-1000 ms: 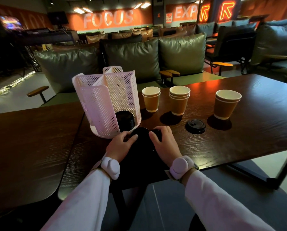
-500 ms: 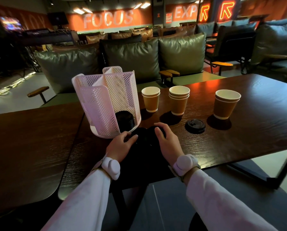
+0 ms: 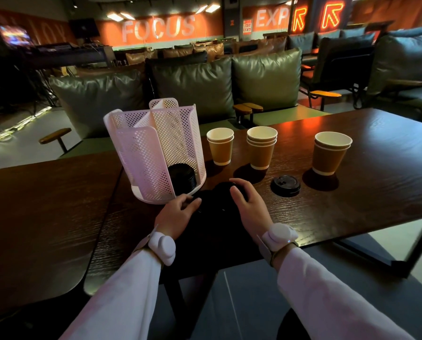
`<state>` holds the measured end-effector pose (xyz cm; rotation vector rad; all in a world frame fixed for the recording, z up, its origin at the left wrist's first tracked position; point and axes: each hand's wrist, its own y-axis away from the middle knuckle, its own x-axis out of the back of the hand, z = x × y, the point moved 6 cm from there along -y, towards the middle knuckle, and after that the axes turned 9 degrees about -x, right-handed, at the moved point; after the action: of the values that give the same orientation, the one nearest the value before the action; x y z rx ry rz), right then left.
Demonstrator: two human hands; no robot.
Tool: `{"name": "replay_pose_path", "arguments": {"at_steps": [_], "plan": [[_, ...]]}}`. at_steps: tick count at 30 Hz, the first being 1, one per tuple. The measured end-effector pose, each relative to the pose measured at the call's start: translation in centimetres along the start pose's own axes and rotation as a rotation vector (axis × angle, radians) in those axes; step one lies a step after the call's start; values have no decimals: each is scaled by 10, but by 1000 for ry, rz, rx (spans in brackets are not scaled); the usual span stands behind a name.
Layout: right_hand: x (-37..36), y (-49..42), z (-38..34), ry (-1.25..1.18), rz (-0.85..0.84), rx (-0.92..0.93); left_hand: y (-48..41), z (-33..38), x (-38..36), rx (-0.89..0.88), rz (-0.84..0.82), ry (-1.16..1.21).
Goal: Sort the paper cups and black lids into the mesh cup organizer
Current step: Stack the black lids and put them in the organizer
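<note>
Head view: three cup stacks (image 3: 261, 148) and one loose lid (image 3: 285, 184) right of the organizer (image 3: 156, 148); right hand (image 3: 250, 208) grasps black lids (image 3: 219, 192), left hand (image 3: 177, 213) grip unclear.

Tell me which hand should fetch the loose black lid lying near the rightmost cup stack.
Right. The right hand lies nearest the loose black lid, with only bare table between them. The left hand sits by the mesh cup organizer, so it would have to cross over the right.
</note>
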<state>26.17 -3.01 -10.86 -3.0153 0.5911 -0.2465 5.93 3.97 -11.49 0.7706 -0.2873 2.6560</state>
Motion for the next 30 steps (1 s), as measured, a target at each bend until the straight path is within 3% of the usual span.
{"name": "replay_pose_path", "arguments": {"at_steps": [11,17,30], "plan": [[-8,2,6,288,37,-97,0,-1,-1,-8,3,61],[-13,-3,12,367,-25,-147,1,-1,0,-19,-10,69],[-21,-3,5,456,-14,-5,1,1,-2,-34,-29,-11]]}}
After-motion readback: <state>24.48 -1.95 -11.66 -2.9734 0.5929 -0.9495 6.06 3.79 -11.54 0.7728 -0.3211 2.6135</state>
